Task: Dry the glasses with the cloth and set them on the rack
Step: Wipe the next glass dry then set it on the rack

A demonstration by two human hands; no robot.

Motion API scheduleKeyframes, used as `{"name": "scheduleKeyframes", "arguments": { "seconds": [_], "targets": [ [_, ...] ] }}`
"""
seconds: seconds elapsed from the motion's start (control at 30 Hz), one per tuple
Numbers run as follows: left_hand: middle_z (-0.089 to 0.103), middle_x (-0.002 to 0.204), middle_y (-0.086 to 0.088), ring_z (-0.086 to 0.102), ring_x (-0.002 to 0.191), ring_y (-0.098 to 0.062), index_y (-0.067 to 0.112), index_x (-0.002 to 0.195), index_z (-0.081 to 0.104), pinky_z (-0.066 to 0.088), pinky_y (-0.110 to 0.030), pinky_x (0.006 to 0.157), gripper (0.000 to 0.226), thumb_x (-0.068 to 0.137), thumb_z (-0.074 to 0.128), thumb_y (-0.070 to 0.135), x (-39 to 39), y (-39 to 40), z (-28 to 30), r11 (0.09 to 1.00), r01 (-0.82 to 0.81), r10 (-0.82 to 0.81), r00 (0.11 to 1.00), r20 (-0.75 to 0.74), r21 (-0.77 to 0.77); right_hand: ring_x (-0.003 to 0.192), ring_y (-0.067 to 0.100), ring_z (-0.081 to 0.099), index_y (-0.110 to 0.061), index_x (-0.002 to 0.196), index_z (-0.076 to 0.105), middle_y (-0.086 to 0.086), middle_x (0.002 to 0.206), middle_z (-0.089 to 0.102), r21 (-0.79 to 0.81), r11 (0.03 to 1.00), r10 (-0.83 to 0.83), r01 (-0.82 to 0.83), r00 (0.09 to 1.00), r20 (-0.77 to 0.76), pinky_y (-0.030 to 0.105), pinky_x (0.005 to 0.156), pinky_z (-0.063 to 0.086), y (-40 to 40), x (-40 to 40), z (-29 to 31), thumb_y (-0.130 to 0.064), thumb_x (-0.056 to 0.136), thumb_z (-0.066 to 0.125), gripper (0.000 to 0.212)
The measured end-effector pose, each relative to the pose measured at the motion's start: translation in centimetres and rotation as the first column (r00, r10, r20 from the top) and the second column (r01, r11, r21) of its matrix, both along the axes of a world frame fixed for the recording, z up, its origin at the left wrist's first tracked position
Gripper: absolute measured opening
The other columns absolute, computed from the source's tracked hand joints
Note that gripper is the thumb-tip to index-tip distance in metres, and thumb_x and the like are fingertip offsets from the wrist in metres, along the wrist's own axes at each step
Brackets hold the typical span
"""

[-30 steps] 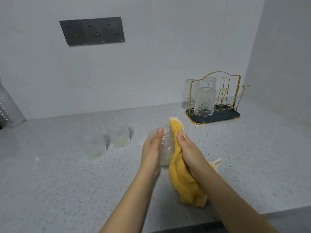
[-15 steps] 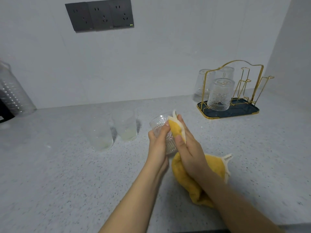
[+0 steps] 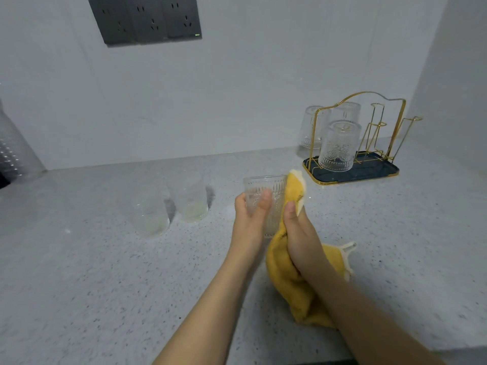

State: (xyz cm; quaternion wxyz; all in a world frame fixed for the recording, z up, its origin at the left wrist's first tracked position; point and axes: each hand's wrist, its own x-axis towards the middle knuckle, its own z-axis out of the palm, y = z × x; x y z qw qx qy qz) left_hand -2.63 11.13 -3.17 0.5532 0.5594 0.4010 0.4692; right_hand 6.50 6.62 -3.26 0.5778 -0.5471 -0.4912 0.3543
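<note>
My left hand [image 3: 251, 219] grips a clear embossed glass [image 3: 266, 192] upright above the counter, thumb across its front. My right hand [image 3: 300, 233] holds a yellow cloth [image 3: 293, 283] and presses its top fold against the glass's right side; the rest of the cloth hangs under my wrist. Two clear glasses [image 3: 151, 214] [image 3: 191, 200] stand upright on the counter to the left. A gold wire rack [image 3: 358, 122] on a dark tray at the back right carries three glasses upside down, the nearest [image 3: 337, 146] in front.
The speckled grey counter [image 3: 79, 272] meets a white wall at the back and a side wall on the right. A dark socket panel [image 3: 146, 19] is on the wall. A clear dimpled container [image 3: 13, 148] stands at the far left edge.
The held glass has turned from tilted to upright in my left hand. The cloth's top fold has shifted from the rim area to the glass's right side. The view has moved closer.
</note>
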Motion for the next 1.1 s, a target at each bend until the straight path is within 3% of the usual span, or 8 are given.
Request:
{"name": "scheduleKeyframes", "arguments": {
  "seconds": [0.1,0.27,0.4,0.5,0.63,0.87,0.97,1.1],
  "targets": [
    [0.070,0.103,0.005,0.070,0.085,-0.001,0.021,0.113,0.048,0.053,-0.015,0.067,0.050,0.073,0.075,0.034,0.2,0.0,-0.1,0.999,0.026,-0.023,0.994,0.106,-0.030,0.117,-0.002,0.042,-0.028,0.137,0.036,-0.020,0.121,0.046,0.025,1.000,-0.006,0.006,1.000,0.000,-0.006,0.086,0.029,0.0,-0.3,0.0,-0.049,0.090,0.023,0.052],
    [0.071,0.112,-0.007,0.069,0.102,-0.021,0.017,0.120,0.059,0.057,-0.038,0.086,0.050,0.080,0.069,0.046,0.5,-0.3,-0.4,0.984,0.148,-0.131,0.977,0.168,-0.095,0.092,0.023,0.064,-0.016,0.108,0.062,0.005,0.095,0.068,-0.250,0.968,-0.123,0.027,0.917,-0.379,0.038,0.084,0.051,1.4,1.6,1.1,-0.056,0.093,0.029,0.054],
    [0.071,0.112,0.004,0.068,0.098,-0.006,0.019,0.120,0.062,0.052,-0.014,0.079,0.047,0.088,0.056,0.053,0.1,-0.1,0.3,0.998,0.059,-0.058,0.997,0.056,-0.015,0.104,0.023,0.060,-0.018,0.127,0.053,0.006,0.115,0.064,-0.230,0.972,-0.130,0.043,0.916,-0.379,0.038,0.091,0.048,1.2,1.0,1.1,-0.057,0.092,0.026,0.059],
    [0.052,0.121,0.018,0.053,0.104,0.009,0.022,0.138,0.043,0.039,0.004,0.069,0.048,0.098,0.038,0.048,0.1,-0.1,0.1,0.998,0.015,-0.012,0.998,-0.061,0.053,0.128,0.012,0.039,-0.028,0.142,0.031,-0.010,0.133,0.043,-0.139,0.984,-0.134,0.113,0.980,-0.149,0.022,0.102,0.026,0.8,0.4,0.6,-0.052,0.094,0.021,0.055],
    [0.064,0.109,0.011,0.064,0.092,0.010,0.019,0.123,0.048,0.049,-0.007,0.074,0.051,0.081,0.063,0.044,0.4,-0.5,0.0,0.998,0.039,-0.040,0.999,0.011,0.050,0.108,-0.023,0.040,-0.022,0.140,0.033,-0.025,0.123,0.042,0.066,0.998,-0.025,0.025,1.000,0.004,-0.007,0.085,0.026,-0.4,-0.6,0.4,-0.045,0.091,0.023,0.056],
    [0.071,0.114,-0.006,0.069,0.104,-0.021,0.021,0.119,0.060,0.056,-0.038,0.090,0.061,0.069,0.073,0.053,0.5,-0.2,-0.7,0.992,0.122,-0.119,0.987,0.106,-0.021,0.102,0.026,0.062,-0.022,0.105,0.064,0.009,0.108,0.067,-0.245,0.967,-0.156,0.073,0.929,-0.336,0.046,0.096,0.047,1.6,1.8,0.7,-0.058,0.093,0.027,0.053],
    [0.060,0.130,-0.006,0.060,0.118,-0.020,0.033,0.123,0.059,0.051,-0.040,0.099,0.070,0.068,0.064,0.076,0.4,0.0,-0.4,0.996,0.079,-0.079,0.997,-0.003,0.035,0.105,0.020,0.059,-0.021,0.125,0.055,0.004,0.115,0.063,-0.213,0.974,-0.143,0.079,0.941,-0.307,0.041,0.097,0.046,1.3,1.4,0.8,-0.060,0.090,0.025,0.060],
    [0.045,0.146,0.006,0.048,0.126,-0.004,0.027,0.148,0.033,0.044,-0.007,0.091,0.064,0.093,0.038,0.059,0.2,0.2,-0.4,0.993,-0.006,0.013,0.998,-0.058,0.119,0.113,0.001,0.039,-0.025,0.141,0.033,-0.012,0.127,0.044,-0.058,0.994,-0.102,0.096,0.991,-0.092,0.006,0.091,0.030,0.5,0.5,0.4,-0.048,0.095,0.021,0.053]
  ]
}}
